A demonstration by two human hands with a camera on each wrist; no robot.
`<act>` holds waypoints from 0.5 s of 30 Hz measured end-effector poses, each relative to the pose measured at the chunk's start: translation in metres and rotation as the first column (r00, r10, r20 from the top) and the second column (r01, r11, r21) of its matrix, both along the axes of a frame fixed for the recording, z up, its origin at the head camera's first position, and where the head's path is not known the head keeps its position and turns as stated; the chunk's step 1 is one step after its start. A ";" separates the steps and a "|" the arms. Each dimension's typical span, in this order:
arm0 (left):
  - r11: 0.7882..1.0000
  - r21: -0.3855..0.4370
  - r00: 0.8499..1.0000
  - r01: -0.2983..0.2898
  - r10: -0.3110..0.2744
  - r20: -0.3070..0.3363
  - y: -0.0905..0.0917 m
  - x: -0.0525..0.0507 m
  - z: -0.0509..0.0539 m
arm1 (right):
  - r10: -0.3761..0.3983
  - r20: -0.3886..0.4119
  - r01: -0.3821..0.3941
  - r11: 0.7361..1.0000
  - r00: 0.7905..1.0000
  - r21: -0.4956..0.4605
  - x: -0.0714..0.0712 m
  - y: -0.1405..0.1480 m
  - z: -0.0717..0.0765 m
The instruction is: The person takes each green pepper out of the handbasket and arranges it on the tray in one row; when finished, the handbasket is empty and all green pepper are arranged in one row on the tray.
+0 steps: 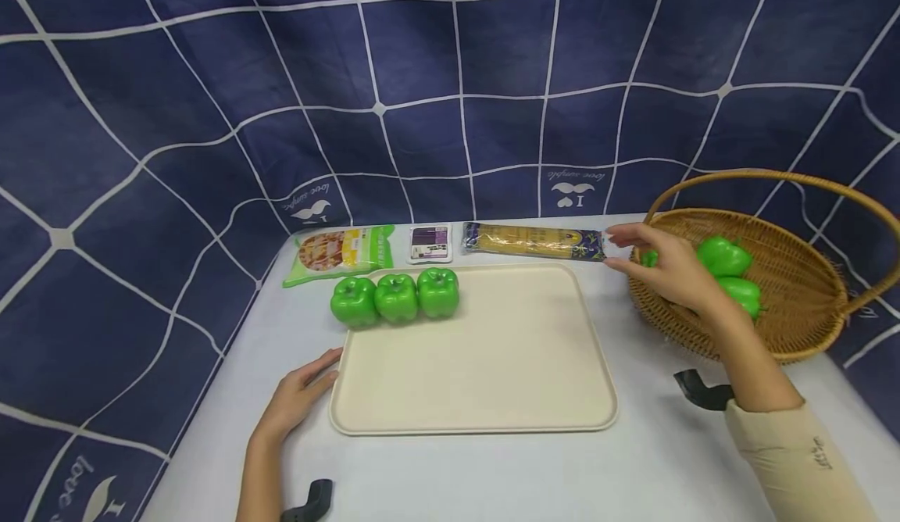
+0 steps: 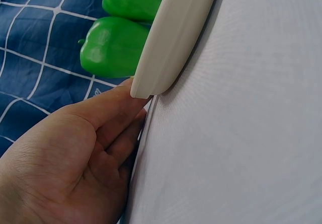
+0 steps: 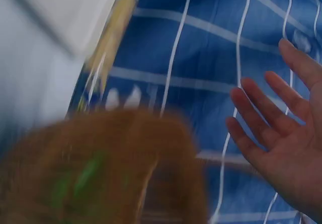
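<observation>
Three green bell peppers (image 1: 397, 298) sit in a row on the far left part of a cream tray (image 1: 478, 373). My left hand (image 1: 298, 397) touches the tray's left edge, its fingers fairly straight; in the left wrist view the hand (image 2: 75, 148) meets the tray rim (image 2: 173, 38). Over the left side of a wicker basket (image 1: 794, 287), my right hand (image 1: 664, 264) is raised with nothing in it. Its fingers are spread in the right wrist view, where the basket (image 3: 100, 168) is blurred. More green bell peppers (image 1: 724, 257) lie inside the basket, partly hidden by the hand and forearm.
Behind the tray lie a green snack bag (image 1: 342, 252), a small purple-and-white packet (image 1: 430, 243) and a long pack of pasta (image 1: 534, 241). The basket's tall handle (image 1: 780, 174) arches above it. A blue checked cloth (image 1: 450, 92) hangs along the back and sides.
</observation>
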State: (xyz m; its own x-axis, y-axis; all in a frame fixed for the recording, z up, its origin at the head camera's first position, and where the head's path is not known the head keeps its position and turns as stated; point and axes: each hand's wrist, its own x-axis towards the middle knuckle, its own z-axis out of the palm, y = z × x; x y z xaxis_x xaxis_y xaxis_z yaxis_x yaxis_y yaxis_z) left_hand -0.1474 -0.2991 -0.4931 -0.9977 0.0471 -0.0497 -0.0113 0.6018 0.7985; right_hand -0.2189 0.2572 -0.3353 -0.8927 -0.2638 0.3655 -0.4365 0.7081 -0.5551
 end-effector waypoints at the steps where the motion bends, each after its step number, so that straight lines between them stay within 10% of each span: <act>1: 1.000 -0.004 1.000 -0.002 0.002 0.002 0.000 0.000 0.000 | -0.031 -0.003 0.031 0.999 1.000 0.009 0.002 0.011 0.001; 9: 1.000 0.008 1.000 -0.001 0.001 0.017 -0.001 -0.001 0.000 | -0.228 0.124 0.209 0.966 0.966 0.151 0.015 0.104 -0.011; 15: 1.000 0.006 1.000 0.000 -0.001 0.021 -0.002 -0.001 0.000 | -0.232 0.294 0.166 0.958 0.927 0.235 0.017 0.144 -0.031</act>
State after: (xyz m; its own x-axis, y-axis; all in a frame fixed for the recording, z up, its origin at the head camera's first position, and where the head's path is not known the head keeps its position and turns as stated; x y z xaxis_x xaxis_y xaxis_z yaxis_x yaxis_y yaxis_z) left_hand -0.1483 -0.3011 -0.4934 -0.9963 0.0481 -0.0706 -0.0280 0.5967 0.8020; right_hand -0.2021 0.4015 -0.3660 -0.9941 -0.1070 0.0146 -0.1010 0.8736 -0.4761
